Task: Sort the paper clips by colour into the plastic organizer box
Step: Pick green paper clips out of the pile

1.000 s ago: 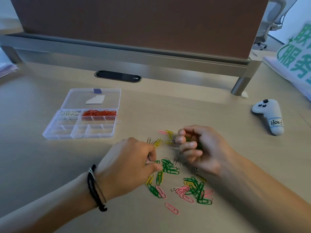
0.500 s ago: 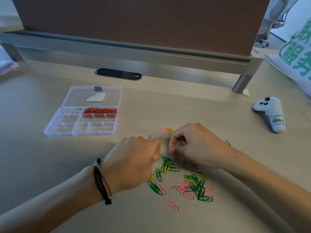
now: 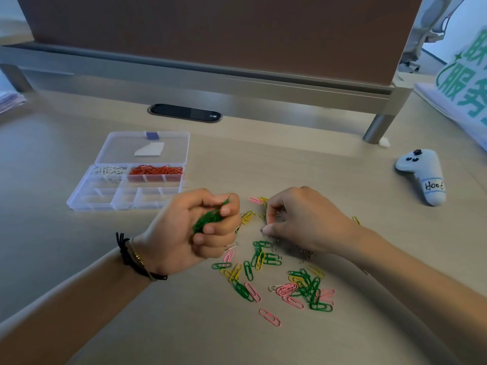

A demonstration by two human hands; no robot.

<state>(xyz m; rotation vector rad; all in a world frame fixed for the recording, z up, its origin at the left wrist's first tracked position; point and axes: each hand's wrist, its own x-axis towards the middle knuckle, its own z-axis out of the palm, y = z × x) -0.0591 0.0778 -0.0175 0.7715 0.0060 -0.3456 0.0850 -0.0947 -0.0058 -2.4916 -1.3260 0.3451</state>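
green clips [image 3: 208, 219] bunched in my curled left hand [image 3: 195, 233], frame centre; right hand [image 3: 305, 219] pinches at the pile [image 3: 276, 272], catch unclear.

You have one view only, from the camera on your head, so nothing is shared with a second view. It looks forward and steeply down onto the tabletop [image 3: 79, 259] from above your own forearms, which enter from the bottom corners. It sits close: your left hand [image 3: 195, 230] and right hand [image 3: 305, 219] fill the middle of the picture. The wide lens bends the edges, so the partition rail [image 3: 237, 80] at the far side curves across the top. The organizer box [image 3: 126, 204] lies left of centre, beyond your hands, and a white controller [image 3: 421, 175] lies far right.
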